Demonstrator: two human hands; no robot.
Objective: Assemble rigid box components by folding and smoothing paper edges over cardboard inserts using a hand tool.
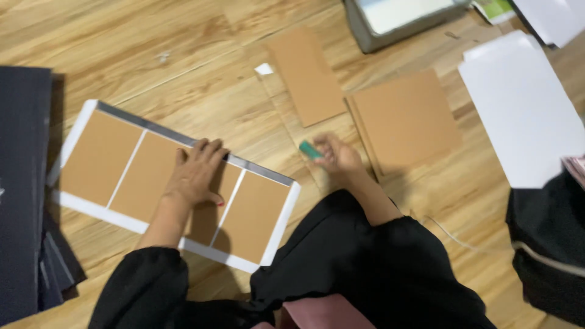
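My left hand (195, 173) lies flat, fingers spread, on a white sheet (79, 204) that carries several brown cardboard panels (100, 158) side by side. A grey strip runs along the sheet's far edge. My right hand (338, 155) rests on the wooden floor to the right of the sheet, with its fingers closed on a small green object (309, 150). Both arms wear black sleeves.
Loose brown cardboard pieces (308, 76) and a stack of brown boards (408, 119) lie beyond my right hand. White sheets (521, 116) are at the right, dark boards (21, 183) at the left, a grey tray (390, 21) at the top, a black bag (545, 244) at the lower right.
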